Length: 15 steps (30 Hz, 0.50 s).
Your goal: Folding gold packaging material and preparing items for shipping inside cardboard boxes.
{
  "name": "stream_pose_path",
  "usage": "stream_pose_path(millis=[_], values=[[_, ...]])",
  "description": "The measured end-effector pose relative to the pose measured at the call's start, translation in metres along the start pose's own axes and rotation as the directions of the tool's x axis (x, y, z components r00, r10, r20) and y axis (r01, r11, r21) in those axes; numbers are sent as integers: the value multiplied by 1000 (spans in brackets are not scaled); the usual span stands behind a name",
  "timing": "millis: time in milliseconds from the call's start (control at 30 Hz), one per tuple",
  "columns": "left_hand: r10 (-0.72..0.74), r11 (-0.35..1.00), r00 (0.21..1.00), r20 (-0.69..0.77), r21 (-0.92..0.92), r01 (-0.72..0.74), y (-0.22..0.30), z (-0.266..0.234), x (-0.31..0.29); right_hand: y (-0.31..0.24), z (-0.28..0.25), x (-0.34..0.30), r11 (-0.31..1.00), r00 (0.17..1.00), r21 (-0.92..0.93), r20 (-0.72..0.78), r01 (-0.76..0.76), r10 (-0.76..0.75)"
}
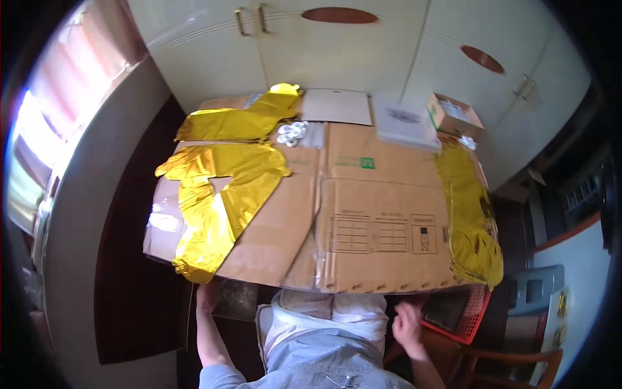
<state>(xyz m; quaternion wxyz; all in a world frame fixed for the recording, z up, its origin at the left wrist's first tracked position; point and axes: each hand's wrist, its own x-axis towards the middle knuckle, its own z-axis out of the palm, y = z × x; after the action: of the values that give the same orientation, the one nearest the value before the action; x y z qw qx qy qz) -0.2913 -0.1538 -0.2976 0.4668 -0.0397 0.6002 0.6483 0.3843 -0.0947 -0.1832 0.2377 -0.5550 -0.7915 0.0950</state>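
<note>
My left hand (207, 297) reaches down at the front left edge of the cardboard-covered table, beside a clear plastic-looking surface (237, 299). Its fingers are hidden under the edge. Just above it hangs the lower end of a flat, shiny gold foil balloon (214, 220). My right hand (407, 324) is below the front edge, near a red plastic basket (477, 318). Its fingers are bent and slightly apart, with nothing visible in them. A second flat gold foil piece (240, 123) lies at the far left, and a third, creased one (465, 214) runs along the right edge.
Flattened cardboard (382, 194) covers the table. White ribbon rolls (291, 133), a pale board (337, 107), a clear plastic sheet or box (405, 122) and a small open carton (453, 115) lie toward the back. A wooden chair (512, 356) and blue-grey stool (538, 288) stand right.
</note>
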Motion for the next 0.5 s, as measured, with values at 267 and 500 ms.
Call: stream_pose_path(millis=[267,500], values=[[124,714,982,144,674,-189,21,-8,12,-183,29,113,585,656,527,67,616,-752],[354,849,927,-125,-371,-375,45,-20,-8,-257,-18,240,231,319,449,-130,863,-939]])
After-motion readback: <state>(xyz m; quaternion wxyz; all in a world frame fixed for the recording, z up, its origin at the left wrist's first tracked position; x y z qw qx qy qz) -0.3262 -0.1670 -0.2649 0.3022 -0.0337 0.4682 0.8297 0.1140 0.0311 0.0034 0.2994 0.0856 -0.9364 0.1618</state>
